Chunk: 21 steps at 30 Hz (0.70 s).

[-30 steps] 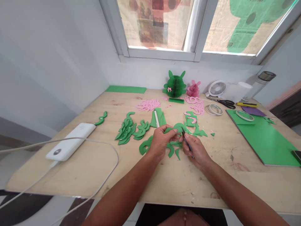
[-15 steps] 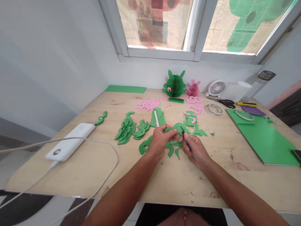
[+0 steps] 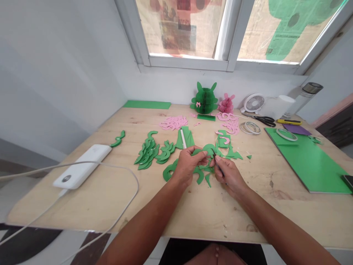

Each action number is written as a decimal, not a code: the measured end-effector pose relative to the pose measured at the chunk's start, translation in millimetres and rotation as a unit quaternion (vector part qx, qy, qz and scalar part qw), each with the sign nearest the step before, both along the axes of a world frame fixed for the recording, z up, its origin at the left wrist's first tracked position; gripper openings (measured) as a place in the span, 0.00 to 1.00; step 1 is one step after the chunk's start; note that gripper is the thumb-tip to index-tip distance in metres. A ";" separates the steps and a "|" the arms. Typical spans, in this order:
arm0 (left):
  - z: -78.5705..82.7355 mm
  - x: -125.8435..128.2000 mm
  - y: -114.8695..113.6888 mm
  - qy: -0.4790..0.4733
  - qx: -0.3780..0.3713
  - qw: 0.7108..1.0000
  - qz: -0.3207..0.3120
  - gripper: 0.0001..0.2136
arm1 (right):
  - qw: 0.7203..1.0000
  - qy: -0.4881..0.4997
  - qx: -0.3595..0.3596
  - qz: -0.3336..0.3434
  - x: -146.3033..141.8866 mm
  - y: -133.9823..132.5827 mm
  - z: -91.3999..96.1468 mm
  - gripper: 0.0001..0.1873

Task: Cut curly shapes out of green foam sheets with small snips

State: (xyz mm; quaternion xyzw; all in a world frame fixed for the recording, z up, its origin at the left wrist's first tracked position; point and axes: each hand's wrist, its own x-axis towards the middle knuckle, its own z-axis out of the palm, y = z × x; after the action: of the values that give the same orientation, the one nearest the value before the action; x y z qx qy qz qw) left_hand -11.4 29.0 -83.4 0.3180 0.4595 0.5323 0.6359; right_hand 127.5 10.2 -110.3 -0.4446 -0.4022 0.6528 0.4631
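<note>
My left hand (image 3: 187, 163) pinches a curved green paper piece (image 3: 209, 148) between thumb and fingers. From the right, my right hand (image 3: 228, 173) grips a slim dark pointed tool (image 3: 220, 169), its tip against the green paper. Whether it is a blade or tweezers cannot be made out. Under and around both hands lie green paper curves (image 3: 167, 173) and cut scraps (image 3: 208, 180). A white pen-like tool (image 3: 183, 138) rests on folded green paper (image 3: 189, 136) just beyond my left hand. Stacked green cutouts (image 3: 148, 151) lie to its left.
Pink cutouts (image 3: 174, 122), a green honeycomb paper figure (image 3: 204, 99) and a pink one (image 3: 226, 104) stand or lie farther back. Rightward are tape rolls (image 3: 252, 128), scissors (image 3: 266, 120), a fan (image 3: 253, 102) and a green board (image 3: 314, 165). A corded white power bank (image 3: 82, 165) sits left.
</note>
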 end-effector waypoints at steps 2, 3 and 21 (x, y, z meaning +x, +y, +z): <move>0.2 -0.3 0.0 0.001 0.000 1.000 -0.001 0.13 | 1.000 -0.001 0.002 0.000 0.0 0.0 0.1 0.21; 0.3 -0.4 0.0 0.003 0.000 1.000 -0.002 0.13 | 1.000 -0.003 0.003 0.001 0.1 0.0 0.2 0.21; 3.4 -4.7 2.6 0.009 0.001 1.000 0.017 0.13 | 1.000 -0.007 0.000 0.000 0.0 -0.8 -0.2 0.22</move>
State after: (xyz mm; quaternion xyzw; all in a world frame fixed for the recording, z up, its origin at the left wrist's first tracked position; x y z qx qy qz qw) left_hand -16.1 31.5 -80.1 0.3153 0.4703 0.5407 0.6222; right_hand 127.5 9.4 -110.5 -0.4489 -0.4055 0.6499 0.4602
